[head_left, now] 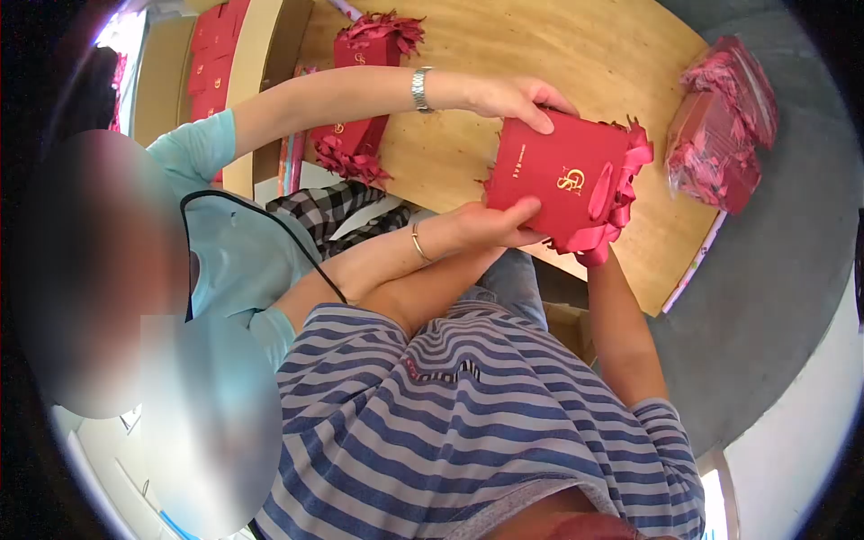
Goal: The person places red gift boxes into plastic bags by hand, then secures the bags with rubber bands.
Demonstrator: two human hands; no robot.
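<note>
A stack of red paper gift bags [540, 171] with gold lettering and ribbon bows is above the near side of the table. My right forearm reaches up to the bags' lower right corner, where ribbon hides most of my right hand [603, 261]. My left forearm passes beneath a co-worker's arm, and my left hand [497, 256] is mostly hidden below the bags; its fingers do not show. The co-worker's one hand [517, 97] grips the bags' upper edge. Their other hand [495, 223] holds the lower left corner, thumb on top.
More red gift bags [371, 94] with ribbons lie at the table's left side. A plastic-wrapped bundle of red bags [720, 126] is at the right edge of the wooden table [504, 45]. A box of red bags [216, 63] stands at the far left. The co-worker is close on my left.
</note>
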